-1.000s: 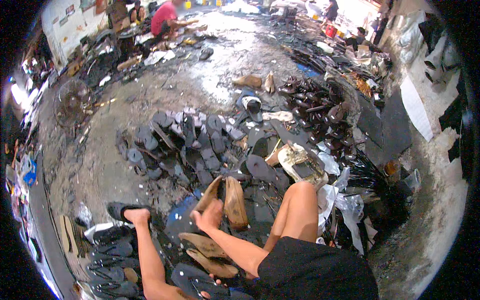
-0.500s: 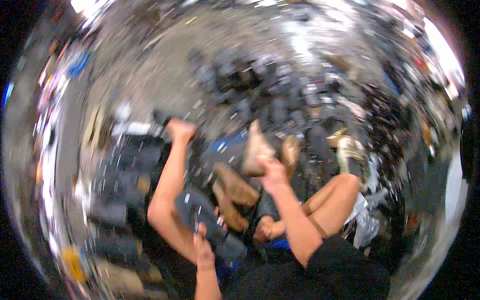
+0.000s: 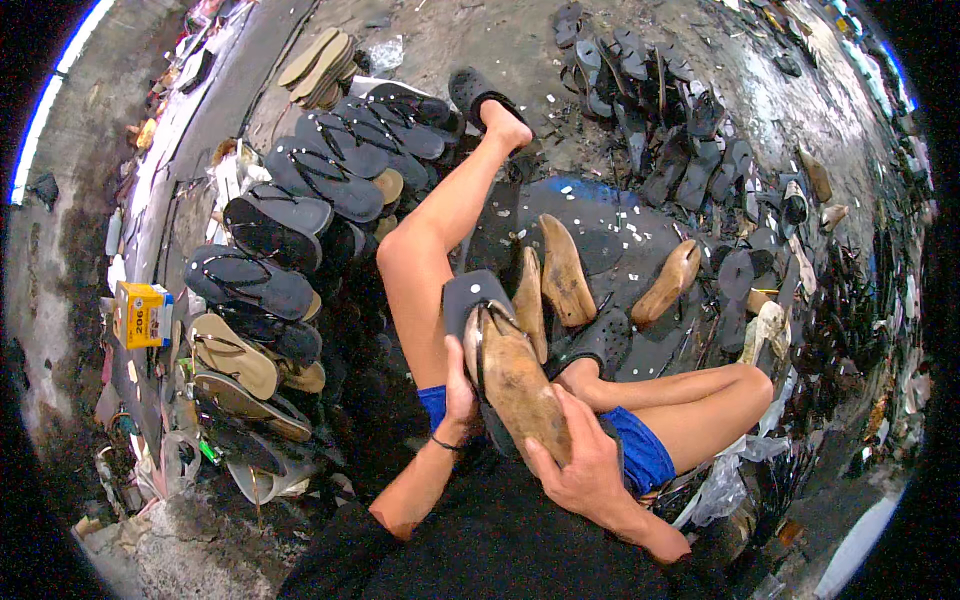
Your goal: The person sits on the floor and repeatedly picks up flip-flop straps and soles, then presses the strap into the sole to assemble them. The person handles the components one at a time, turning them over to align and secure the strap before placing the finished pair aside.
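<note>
My right hand (image 3: 585, 462) is closed around the broad end of a brown wooden shoe last (image 3: 522, 388) over my lap. The last lies against a black sandal (image 3: 468, 292), and its narrower, split-looking end sits at the sandal's strap. On the other side, my left hand (image 3: 459, 388) grips the sandal's edge, with the fingers partly hidden beneath. Just beyond lie two upright-pointing wooden lasts (image 3: 566, 272), and another wooden last (image 3: 668, 283) rests to their right.
Several finished-looking black flip-flops (image 3: 255, 283) stand in rows at left, with tan flip-flops (image 3: 233, 355) and a yellow box (image 3: 144, 315) near them. Tan soles (image 3: 318, 62) are stacked at far left. Dark sole pieces (image 3: 690, 165) cluster at far right. My legs flank the work.
My right hand has come nearer to my body with a wooden last. The last is now against the black sandal, and both hands have come together. The view has turned and sharpened.
</note>
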### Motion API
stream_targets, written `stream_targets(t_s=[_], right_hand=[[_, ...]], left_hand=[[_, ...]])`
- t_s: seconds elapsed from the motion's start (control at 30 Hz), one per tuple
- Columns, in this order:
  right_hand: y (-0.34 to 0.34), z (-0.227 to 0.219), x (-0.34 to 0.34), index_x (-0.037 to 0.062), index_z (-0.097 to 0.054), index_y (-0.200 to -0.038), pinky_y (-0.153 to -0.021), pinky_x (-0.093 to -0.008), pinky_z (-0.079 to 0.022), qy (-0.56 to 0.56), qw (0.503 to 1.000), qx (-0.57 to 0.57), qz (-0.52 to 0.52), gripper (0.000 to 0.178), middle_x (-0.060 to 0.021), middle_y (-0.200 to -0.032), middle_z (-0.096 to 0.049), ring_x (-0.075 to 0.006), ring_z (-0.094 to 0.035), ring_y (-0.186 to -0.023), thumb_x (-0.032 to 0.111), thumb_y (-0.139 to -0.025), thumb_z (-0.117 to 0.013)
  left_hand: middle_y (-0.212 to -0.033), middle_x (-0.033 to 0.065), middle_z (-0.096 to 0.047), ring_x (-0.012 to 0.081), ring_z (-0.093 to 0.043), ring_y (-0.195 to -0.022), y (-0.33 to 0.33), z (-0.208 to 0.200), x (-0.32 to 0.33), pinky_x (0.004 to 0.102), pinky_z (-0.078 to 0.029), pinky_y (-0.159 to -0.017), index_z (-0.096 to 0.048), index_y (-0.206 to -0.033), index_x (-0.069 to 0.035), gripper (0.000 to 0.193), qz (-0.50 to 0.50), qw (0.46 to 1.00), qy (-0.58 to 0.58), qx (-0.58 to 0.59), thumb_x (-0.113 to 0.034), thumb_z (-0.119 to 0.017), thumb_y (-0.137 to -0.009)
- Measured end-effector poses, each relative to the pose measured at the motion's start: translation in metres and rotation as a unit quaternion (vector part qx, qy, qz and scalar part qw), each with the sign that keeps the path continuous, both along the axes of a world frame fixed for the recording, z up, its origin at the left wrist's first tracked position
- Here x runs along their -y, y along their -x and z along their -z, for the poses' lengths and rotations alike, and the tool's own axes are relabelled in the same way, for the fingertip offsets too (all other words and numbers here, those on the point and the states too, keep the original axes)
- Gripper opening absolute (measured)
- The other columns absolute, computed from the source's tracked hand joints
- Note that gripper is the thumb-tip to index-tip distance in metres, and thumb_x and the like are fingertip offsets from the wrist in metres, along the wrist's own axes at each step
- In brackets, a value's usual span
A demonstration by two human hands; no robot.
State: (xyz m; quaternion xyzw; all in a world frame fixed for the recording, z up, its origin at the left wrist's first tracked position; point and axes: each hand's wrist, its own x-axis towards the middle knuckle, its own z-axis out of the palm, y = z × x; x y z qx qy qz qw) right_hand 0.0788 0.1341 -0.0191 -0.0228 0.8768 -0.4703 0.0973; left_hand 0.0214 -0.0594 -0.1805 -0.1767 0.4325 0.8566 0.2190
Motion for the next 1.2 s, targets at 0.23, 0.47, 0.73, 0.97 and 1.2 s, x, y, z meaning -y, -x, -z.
stream_targets(t_s=[0.23, 0.47, 0.73, 0.97, 1.2], right_hand=[[0.000, 0.003, 0.012, -0.0070, -0.042, -0.140, -0.096, -0.0451, -0.052, -0.030, 0.999, -0.021, -0.038, 0.066, -0.0272, -0.131, -0.055, -0.0434, -0.059, -0.117, 0.023, -0.087, -0.070], [0.022, 0.033, 0.037, -0.0064, -0.047, -0.136, -0.093, -0.0439, -0.053, -0.034, 0.996, -0.078, 0.031, 0.062, -0.0261, -0.126, -0.058, -0.0415, -0.061, -0.113, 0.018, -0.086, -0.072], [0.043, 0.043, 0.051, -0.0063, -0.050, -0.134, -0.090, -0.0439, -0.053, -0.028, 0.981, -0.176, 0.072, 0.059, -0.0241, -0.124, -0.060, -0.0403, -0.063, -0.109, 0.014, -0.083, -0.074], [0.051, 0.035, 0.030, -0.0061, -0.044, -0.141, -0.105, -0.0446, -0.047, -0.060, 0.968, -0.235, 0.069, 0.072, -0.0271, -0.133, -0.055, -0.0418, -0.054, -0.124, 0.021, -0.083, -0.076], [0.024, 0.031, 0.010, -0.0066, -0.032, -0.146, -0.107, -0.0468, -0.044, -0.064, 0.995, -0.075, -0.008, 0.102, -0.0303, -0.138, -0.050, -0.0430, -0.050, -0.130, 0.032, -0.068, -0.086]], left_hand=[[-0.130, 0.0188, -0.062, 0.0311, -0.063, -0.114, -0.019, 0.006, -0.008, 0.0431, -0.051, -0.100, -0.046, -0.140, 0.003, 0.086, -0.090, 0.991, -0.095, 0.039, -0.070, -0.031, -0.098], [-0.131, 0.0197, -0.061, 0.0315, -0.062, -0.116, -0.024, 0.007, -0.015, 0.0434, -0.050, -0.102, -0.046, -0.141, 0.003, 0.089, -0.125, 0.985, -0.109, 0.046, -0.073, -0.029, -0.097], [-0.132, 0.0199, -0.060, 0.0314, -0.061, -0.118, 0.021, -0.010, -0.008, 0.0432, -0.047, -0.106, -0.047, -0.141, 0.001, 0.082, -0.087, 0.992, -0.083, 0.030, -0.068, -0.033, -0.098], [-0.132, 0.0117, -0.056, 0.0212, -0.061, -0.110, 0.041, -0.073, -0.024, 0.0313, -0.054, -0.088, -0.038, -0.146, -0.003, 0.081, 0.017, 0.957, 0.219, -0.190, -0.037, -0.077, -0.085], [-0.138, 0.0118, -0.054, 0.0270, -0.056, -0.123, 0.044, -0.105, -0.026, 0.0408, -0.042, -0.109, -0.036, -0.149, -0.002, 0.077, 0.050, 0.980, 0.156, -0.112, -0.035, -0.071, -0.089]])
